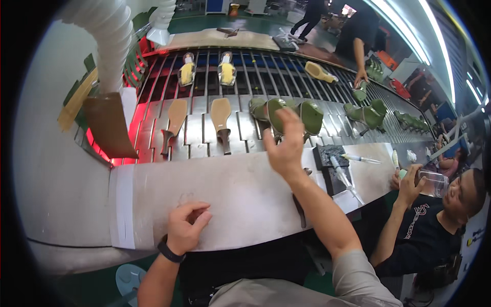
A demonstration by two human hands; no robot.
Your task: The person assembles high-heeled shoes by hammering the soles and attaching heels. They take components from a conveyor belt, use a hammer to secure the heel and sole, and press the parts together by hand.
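Note:
My right hand is raised over the far edge of the work board, fingers spread with nothing in them. It partly covers a pair of green shoe lasts lying on the slatted conveyor; contact with them cannot be told. My left hand hovers low or rests at the board's near edge, loosely curled and empty, with thumb and forefinger apart. On the conveyor to the left lie two tan soles with dark heels, one sole and the other sole.
The pale work board lies between me and the conveyor. A dark block with a syringe-like white tool stands at right. Beside me sits a person holding a clear jar. A white hose hangs at left.

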